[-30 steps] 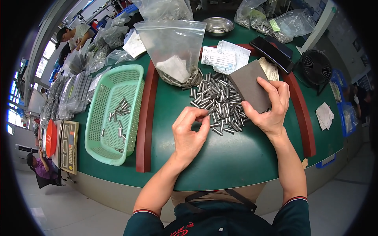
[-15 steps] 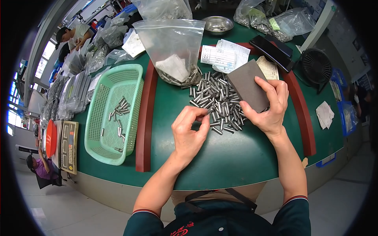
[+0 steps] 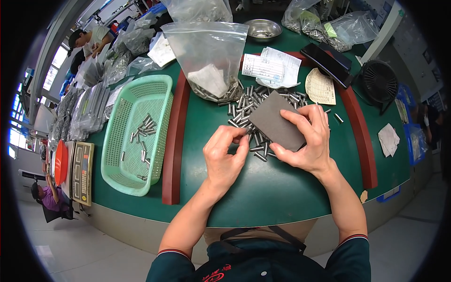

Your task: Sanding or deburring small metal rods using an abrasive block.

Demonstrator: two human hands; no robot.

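A dark grey rectangular block (image 3: 277, 120), like a sanding pad, is gripped between the thumb and fingers of my right hand (image 3: 312, 141). It covers part of a pile of short metal pins (image 3: 242, 111) on the green table. At the pile's near left side, my left hand (image 3: 221, 157) is closed in a pinch, with what looks like a single metal pin (image 3: 248, 132) at its fingertips, beside the block's left corner. A light green perforated basket (image 3: 162, 129) on the left holds several loose pins (image 3: 148, 124).
Dark red bars (image 3: 172, 155) flank the work area. Behind the pile stand a clear plastic bag (image 3: 206, 51) of pins and a steel bowl (image 3: 263, 29). Papers (image 3: 263, 67), a black phone (image 3: 326, 65) and a black fan (image 3: 378, 82) lie right; a scale (image 3: 82, 174) sits left.
My right hand has moved the grey block left and nearer, over the middle of the pile. Pins and a yellowish paper slip now show on the right. My left hand has barely moved.
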